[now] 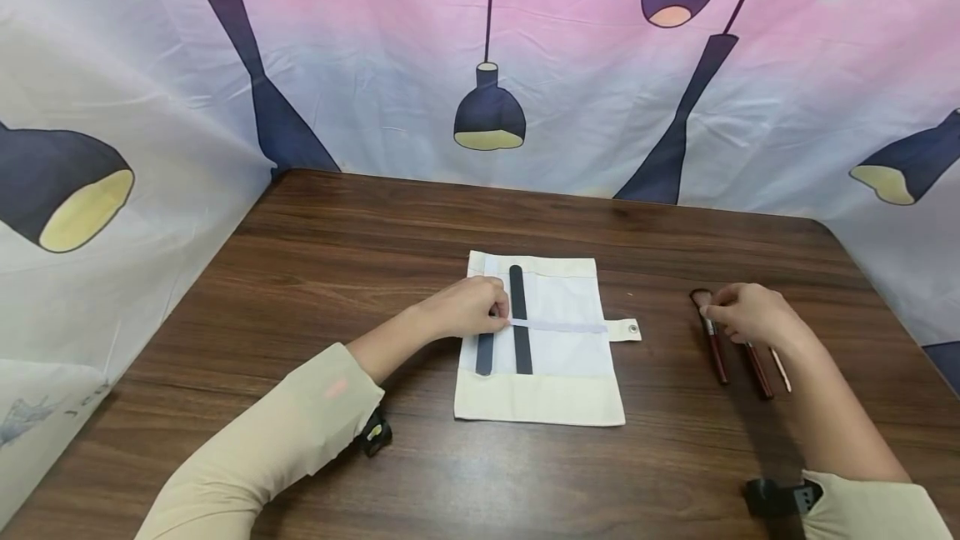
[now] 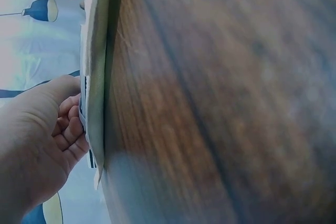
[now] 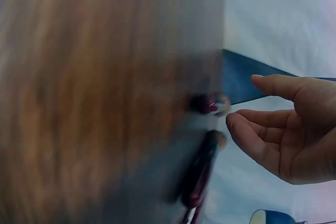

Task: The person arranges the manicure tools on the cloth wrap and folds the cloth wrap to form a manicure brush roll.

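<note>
A cream cloth roll-up pouch (image 1: 540,401) lies open on the table, with a pale elastic band (image 1: 562,327) across its middle. A black, round-ended flat strip (image 1: 518,290), like a nail file, is tucked under the band; a dark grey strip (image 1: 485,354) lies left of it, partly hidden. My left hand (image 1: 471,307) pinches the band between the two strips. My right hand (image 1: 757,315) hovers over a brush with a dark red handle (image 1: 717,357). In the right wrist view, the thumb and fingers (image 3: 247,137) are apart and hold nothing.
Beside that brush lie another dark red handle (image 1: 759,375) and a thin pale stick (image 1: 782,371), both partly under the right hand. A snap tab (image 1: 624,330) sticks out from the pouch's right side. Behind the wooden table (image 1: 360,223) hangs a lamp-printed cloth (image 1: 390,90).
</note>
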Motion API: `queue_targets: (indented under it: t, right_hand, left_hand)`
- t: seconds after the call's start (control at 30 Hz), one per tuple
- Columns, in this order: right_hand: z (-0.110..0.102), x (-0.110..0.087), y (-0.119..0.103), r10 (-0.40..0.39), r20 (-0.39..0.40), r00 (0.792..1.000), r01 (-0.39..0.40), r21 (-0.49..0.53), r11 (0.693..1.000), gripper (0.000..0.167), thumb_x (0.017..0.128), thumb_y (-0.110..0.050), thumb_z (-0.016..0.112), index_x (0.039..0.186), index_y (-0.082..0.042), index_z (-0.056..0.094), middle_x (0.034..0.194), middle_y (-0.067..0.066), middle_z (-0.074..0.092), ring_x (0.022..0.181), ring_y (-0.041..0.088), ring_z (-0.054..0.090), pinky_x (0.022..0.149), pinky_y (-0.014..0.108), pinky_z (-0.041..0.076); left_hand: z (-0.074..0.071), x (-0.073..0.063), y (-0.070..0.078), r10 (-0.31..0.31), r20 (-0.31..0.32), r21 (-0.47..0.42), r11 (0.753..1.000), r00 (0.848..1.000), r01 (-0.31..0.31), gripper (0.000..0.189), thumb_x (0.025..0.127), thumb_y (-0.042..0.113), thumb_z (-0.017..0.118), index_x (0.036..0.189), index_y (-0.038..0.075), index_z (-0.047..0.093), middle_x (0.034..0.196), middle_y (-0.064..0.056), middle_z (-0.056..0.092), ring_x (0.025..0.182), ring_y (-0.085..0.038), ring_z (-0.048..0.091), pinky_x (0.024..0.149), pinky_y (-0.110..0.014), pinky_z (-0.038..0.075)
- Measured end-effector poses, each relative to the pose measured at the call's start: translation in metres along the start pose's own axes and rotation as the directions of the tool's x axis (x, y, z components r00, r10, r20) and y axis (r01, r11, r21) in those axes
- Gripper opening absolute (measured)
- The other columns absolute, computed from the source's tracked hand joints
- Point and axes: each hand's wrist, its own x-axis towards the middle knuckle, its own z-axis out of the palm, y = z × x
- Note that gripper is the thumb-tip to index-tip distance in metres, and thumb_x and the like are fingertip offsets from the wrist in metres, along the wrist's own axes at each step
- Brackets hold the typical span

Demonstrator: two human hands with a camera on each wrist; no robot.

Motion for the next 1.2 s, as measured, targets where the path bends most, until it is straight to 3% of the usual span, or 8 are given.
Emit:
queue_targets:
  t: [0.33, 0.47, 0.6, 0.7, 0.83, 1.03, 1.1, 1.2]
  right_hand:
    - [0.009, 0.014, 0.011, 0.046, 0.037, 0.998, -0.049, 0.073, 0.996, 0.057, 0.088, -0.01, 0.06, 0.125, 0.023, 0.031, 0.095, 0.029, 0.058, 0.08, 0.03, 0.062, 0.065, 0.034, 0.053]
    - [0.01, 0.017, 0.011, 0.055, 0.05, 0.997, -0.059, 0.081, 0.995, 0.056, 0.087, -0.007, 0.059, 0.125, 0.022, 0.03, 0.1, 0.033, 0.054, 0.081, 0.031, 0.061, 0.065, 0.033, 0.053]
    - [0.01, 0.02, 0.007, 0.023, 0.001, 1.0, -0.023, 0.063, 0.998, 0.055, 0.088, -0.011, 0.056, 0.126, 0.02, 0.031, 0.11, 0.038, 0.048, 0.077, 0.028, 0.063, 0.064, 0.035, 0.053]
    - [0.009, 0.024, -0.002, -0.013, -0.096, 0.995, 0.018, 0.053, 0.998, 0.055, 0.088, -0.018, 0.056, 0.126, 0.016, 0.033, 0.113, 0.037, 0.047, 0.071, 0.025, 0.065, 0.062, 0.037, 0.052]
    - [0.012, 0.029, -0.025, -0.051, -0.271, 0.961, 0.076, 0.082, 0.994, 0.051, 0.086, -0.02, 0.056, 0.122, 0.01, 0.039, 0.103, 0.027, 0.054, 0.066, 0.023, 0.065, 0.058, 0.035, 0.05]
    - [0.024, 0.04, -0.071, -0.049, -0.485, 0.873, 0.153, 0.176, 0.972, 0.043, 0.083, -0.016, 0.057, 0.118, 0.004, 0.043, 0.092, 0.012, 0.053, 0.066, 0.02, 0.061, 0.057, 0.027, 0.046]
    - [0.028, 0.045, -0.087, -0.041, -0.504, 0.863, 0.186, 0.241, 0.952, 0.043, 0.083, -0.014, 0.057, 0.119, 0.004, 0.042, 0.093, 0.012, 0.053, 0.069, 0.022, 0.061, 0.057, 0.025, 0.048]
    - [0.032, 0.051, -0.108, -0.036, -0.485, 0.874, 0.233, 0.354, 0.906, 0.044, 0.084, -0.011, 0.056, 0.122, 0.002, 0.039, 0.1, 0.014, 0.052, 0.077, 0.028, 0.062, 0.061, 0.027, 0.052]
  left_hand:
    - [-0.001, 0.001, 0.002, -0.002, 0.011, 0.011, 1.0, 1.0, 0.002, 0.009, 0.084, 0.017, 0.067, 0.076, 0.012, 0.067, 0.075, 0.006, 0.053, 0.068, -0.009, 0.047, 0.063, -0.022, 0.041]
    - [-0.002, 0.0, 0.006, -0.041, 0.004, 0.038, 0.998, 0.999, 0.041, 0.01, 0.083, 0.018, 0.068, 0.076, 0.012, 0.067, 0.076, 0.006, 0.053, 0.068, -0.01, 0.047, 0.062, -0.023, 0.041]
    - [-0.003, 0.003, 0.016, -0.075, -0.029, 0.071, 0.994, 0.997, 0.077, 0.009, 0.081, 0.018, 0.069, 0.076, 0.011, 0.067, 0.077, 0.005, 0.052, 0.067, -0.011, 0.047, 0.062, -0.024, 0.04]
    - [-0.006, 0.009, 0.025, -0.059, -0.035, 0.084, 0.995, 0.998, 0.062, 0.009, 0.081, 0.017, 0.068, 0.079, 0.009, 0.067, 0.079, 0.003, 0.054, 0.068, -0.011, 0.047, 0.063, -0.025, 0.041]
    - [-0.006, 0.019, 0.031, -0.055, 0.013, 0.115, 0.992, 0.998, 0.053, 0.009, 0.082, 0.017, 0.067, 0.083, 0.008, 0.068, 0.082, 0.002, 0.055, 0.069, -0.011, 0.048, 0.064, -0.024, 0.041]
    - [-0.002, 0.031, 0.036, -0.098, 0.087, 0.121, 0.989, 0.991, 0.087, 0.009, 0.08, 0.014, 0.067, 0.072, 0.011, 0.066, 0.073, 0.004, 0.057, 0.065, -0.011, 0.05, 0.06, -0.024, 0.041]
    - [0.0, 0.033, 0.038, -0.105, 0.105, 0.115, 0.989, 0.989, 0.093, 0.012, 0.079, 0.014, 0.068, 0.068, 0.013, 0.063, 0.069, 0.005, 0.056, 0.064, -0.011, 0.05, 0.059, -0.024, 0.041]
    - [0.003, 0.034, 0.04, -0.111, 0.121, 0.117, 0.988, 0.986, 0.097, 0.015, 0.079, 0.014, 0.068, 0.065, 0.014, 0.061, 0.066, 0.006, 0.055, 0.065, -0.01, 0.05, 0.057, -0.023, 0.041]
